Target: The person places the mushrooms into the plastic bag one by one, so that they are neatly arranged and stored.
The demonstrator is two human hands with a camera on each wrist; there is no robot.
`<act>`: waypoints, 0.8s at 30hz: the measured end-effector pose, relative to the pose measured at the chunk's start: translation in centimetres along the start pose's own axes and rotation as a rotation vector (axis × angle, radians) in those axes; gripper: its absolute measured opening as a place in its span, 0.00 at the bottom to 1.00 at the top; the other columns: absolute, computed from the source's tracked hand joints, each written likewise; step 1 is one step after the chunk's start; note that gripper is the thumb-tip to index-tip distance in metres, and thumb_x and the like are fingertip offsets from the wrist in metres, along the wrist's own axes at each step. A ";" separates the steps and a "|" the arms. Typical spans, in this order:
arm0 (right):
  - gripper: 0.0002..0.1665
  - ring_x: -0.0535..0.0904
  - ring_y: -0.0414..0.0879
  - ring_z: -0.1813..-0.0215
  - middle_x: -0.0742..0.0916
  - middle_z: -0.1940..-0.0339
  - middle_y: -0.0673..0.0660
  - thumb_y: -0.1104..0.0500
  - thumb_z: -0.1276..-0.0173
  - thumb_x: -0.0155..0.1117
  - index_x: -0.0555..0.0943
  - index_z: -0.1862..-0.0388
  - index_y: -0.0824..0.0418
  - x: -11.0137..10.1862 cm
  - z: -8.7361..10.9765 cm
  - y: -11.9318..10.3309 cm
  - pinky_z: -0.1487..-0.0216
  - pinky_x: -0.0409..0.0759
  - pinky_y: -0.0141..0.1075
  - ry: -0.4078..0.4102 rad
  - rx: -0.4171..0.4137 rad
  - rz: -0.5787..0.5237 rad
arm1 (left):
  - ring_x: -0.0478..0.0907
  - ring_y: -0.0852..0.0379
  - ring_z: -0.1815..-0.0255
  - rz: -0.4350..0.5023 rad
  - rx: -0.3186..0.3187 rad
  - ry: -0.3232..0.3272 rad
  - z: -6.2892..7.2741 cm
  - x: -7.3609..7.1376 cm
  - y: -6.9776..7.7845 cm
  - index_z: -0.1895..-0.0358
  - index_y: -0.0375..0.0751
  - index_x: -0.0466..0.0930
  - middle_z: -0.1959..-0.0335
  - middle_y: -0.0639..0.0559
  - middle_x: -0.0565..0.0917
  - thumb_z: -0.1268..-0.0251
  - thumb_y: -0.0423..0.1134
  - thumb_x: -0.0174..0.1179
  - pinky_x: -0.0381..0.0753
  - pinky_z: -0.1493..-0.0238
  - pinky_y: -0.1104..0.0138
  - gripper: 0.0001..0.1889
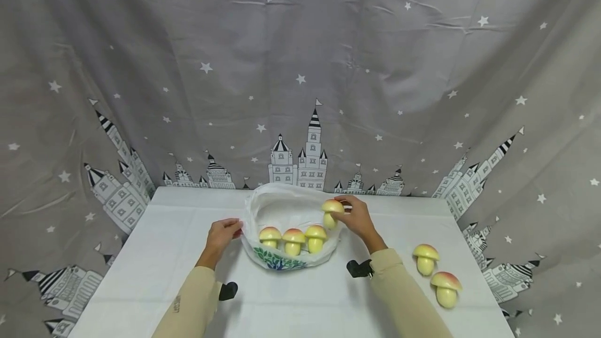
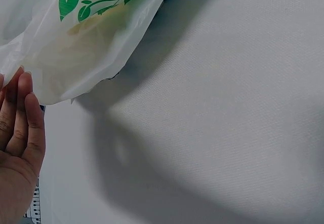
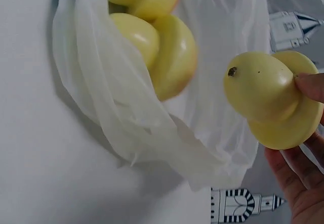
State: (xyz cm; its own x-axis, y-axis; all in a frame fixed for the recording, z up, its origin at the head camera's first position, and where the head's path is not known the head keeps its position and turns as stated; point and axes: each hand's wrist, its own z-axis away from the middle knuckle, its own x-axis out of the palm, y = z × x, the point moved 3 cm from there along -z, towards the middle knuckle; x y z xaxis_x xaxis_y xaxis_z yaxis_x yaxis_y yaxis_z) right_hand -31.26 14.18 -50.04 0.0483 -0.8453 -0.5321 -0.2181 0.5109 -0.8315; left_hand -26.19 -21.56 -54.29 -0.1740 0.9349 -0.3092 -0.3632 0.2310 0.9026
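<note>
A white plastic bag (image 1: 253, 246) with a green leaf print lies on the table, its mouth spread wide. Inside it stand three yellow toy mushrooms (image 1: 293, 241) in a row, their caps tinged red. My left hand (image 1: 223, 236) pinches the bag's left rim between thumb and fingers; in the left wrist view the fingers (image 2: 20, 127) meet the thin plastic. At the bag's right side my right hand (image 1: 356, 216) grips another toy mushroom (image 1: 332, 206) by its cap, stem down, over the opening. The right wrist view shows that mushroom's stem (image 3: 258, 84) apart from those inside.
Two more toy mushrooms, one farther (image 1: 425, 258) and one nearer (image 1: 446, 288), stand on the white table (image 1: 291, 306) at the right. Behind the table hangs a grey curtain (image 1: 300, 40) with stars and castles. Each wrist carries a small black device.
</note>
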 end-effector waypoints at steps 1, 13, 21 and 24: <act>0.24 0.80 0.57 0.47 0.83 0.50 0.62 0.66 0.46 0.72 0.80 0.49 0.68 0.3 -0.1 -0.2 0.47 0.82 0.46 -0.007 -0.011 -0.003 | 0.82 0.56 0.64 -0.002 -0.002 0.003 0.0 0.0 0.1 0.44 0.22 0.75 0.53 0.33 0.82 0.31 0.33 0.56 0.83 0.51 0.60 0.18; 0.24 0.79 0.56 0.47 0.82 0.49 0.61 0.64 0.43 0.72 0.79 0.48 0.67 4.1 -1.2 -2.2 0.46 0.81 0.44 -0.076 -0.044 -0.025 | 0.80 0.62 0.68 0.020 0.006 -0.020 -0.3 -0.1 -0.2 0.44 0.20 0.74 0.54 0.33 0.82 0.31 0.33 0.56 0.84 0.52 0.59 0.18; 0.23 0.80 0.55 0.48 0.83 0.48 0.60 0.63 0.43 0.72 0.80 0.48 0.65 6.2 -1.5 -2.9 0.49 0.83 0.40 -0.064 -0.037 -0.047 | 0.81 0.61 0.68 0.016 0.001 -0.008 -0.3 -0.1 -0.2 0.44 0.21 0.74 0.53 0.33 0.82 0.31 0.32 0.56 0.83 0.51 0.58 0.18; 0.24 0.80 0.55 0.47 0.83 0.47 0.60 0.63 0.42 0.72 0.80 0.46 0.65 7.0 -1.4 -3.1 0.51 0.83 0.37 -0.072 -0.044 -0.045 | 0.80 0.62 0.68 0.022 -0.004 -0.009 -0.4 -0.1 -0.2 0.44 0.22 0.75 0.53 0.33 0.82 0.31 0.32 0.56 0.84 0.52 0.60 0.18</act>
State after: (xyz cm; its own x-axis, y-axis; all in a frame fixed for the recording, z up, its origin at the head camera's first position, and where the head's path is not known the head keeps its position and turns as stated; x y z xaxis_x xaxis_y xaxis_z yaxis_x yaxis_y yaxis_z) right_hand -31.65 6.50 -50.95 0.1282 -0.8533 -0.5054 -0.2569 0.4637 -0.8480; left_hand -26.45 -21.81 -54.59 -0.1734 0.9421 -0.2869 -0.3630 0.2097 0.9079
